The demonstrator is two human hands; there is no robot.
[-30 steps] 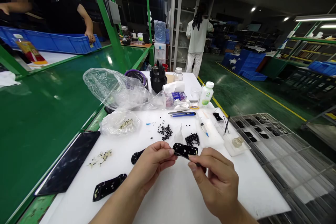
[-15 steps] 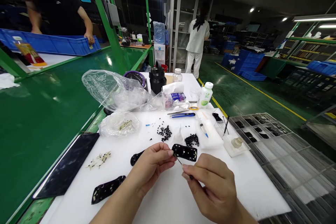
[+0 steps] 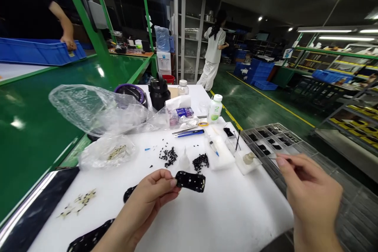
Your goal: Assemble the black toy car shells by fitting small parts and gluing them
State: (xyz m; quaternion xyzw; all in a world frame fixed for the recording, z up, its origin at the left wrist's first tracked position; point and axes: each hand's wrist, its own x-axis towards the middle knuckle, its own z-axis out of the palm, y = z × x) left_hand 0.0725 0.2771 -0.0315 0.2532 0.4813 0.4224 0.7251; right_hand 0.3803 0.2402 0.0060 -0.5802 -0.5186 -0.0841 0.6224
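Observation:
My left hand [image 3: 153, 193] pinches one end of a black plastic shell [image 3: 190, 181] and holds it tilted above the white work surface. Well off to the right, my right hand [image 3: 310, 193] is closed on a thin, rod-like pick [image 3: 270, 158], much of which its fingers hide. The pick points left, its tip close to a beige lump [image 3: 249, 158] in a small clear dish [image 3: 247, 167]; contact cannot be made out. A second black shell [image 3: 128, 193] lies partly behind my left hand, and another [image 3: 90, 238] is at lower left.
Small black pieces lie in two piles [image 3: 168, 156] [image 3: 201, 161], a white dropper bottle [image 3: 184, 160] between them. Pale slender parts [image 3: 79, 201] lie left. Behind are a blue knife [image 3: 189, 133], plastic bags [image 3: 100, 106] and a white bottle [image 3: 215, 109]. A compartment tray [image 3: 291, 145] stands right.
My right hand has carried the pick away from the black shell, out to the right near the dish. My left hand still holds the shell. The view has swung right.

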